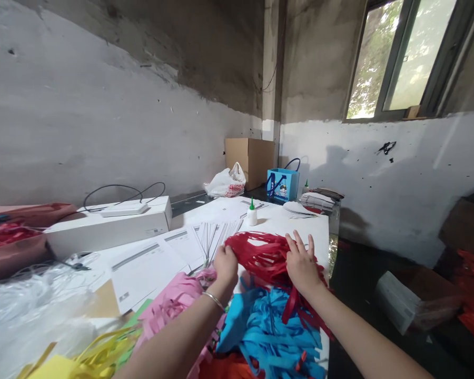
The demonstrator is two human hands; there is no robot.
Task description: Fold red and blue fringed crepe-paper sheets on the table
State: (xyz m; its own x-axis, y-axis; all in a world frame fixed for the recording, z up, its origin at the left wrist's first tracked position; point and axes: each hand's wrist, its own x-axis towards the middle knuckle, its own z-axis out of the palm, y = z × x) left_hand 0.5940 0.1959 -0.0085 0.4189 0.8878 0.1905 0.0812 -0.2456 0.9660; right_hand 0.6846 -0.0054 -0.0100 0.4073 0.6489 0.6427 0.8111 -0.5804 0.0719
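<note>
Blue strips (276, 323), held red strips (263, 258), lettered bag (226, 180)

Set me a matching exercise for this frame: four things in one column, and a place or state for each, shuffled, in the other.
Things
1. Red strips
2. Blue strips
3. Nearer glue-type bottle
4. Brown cardboard box by the wall corner

Places or states
A. Upright on the white surface
B. Behind the white plastic bag
C. Gripped by the left hand
D. Heaped on the person's side of the red strips

Pairs: 1-C, 2-D, 3-A, 4-B
</note>
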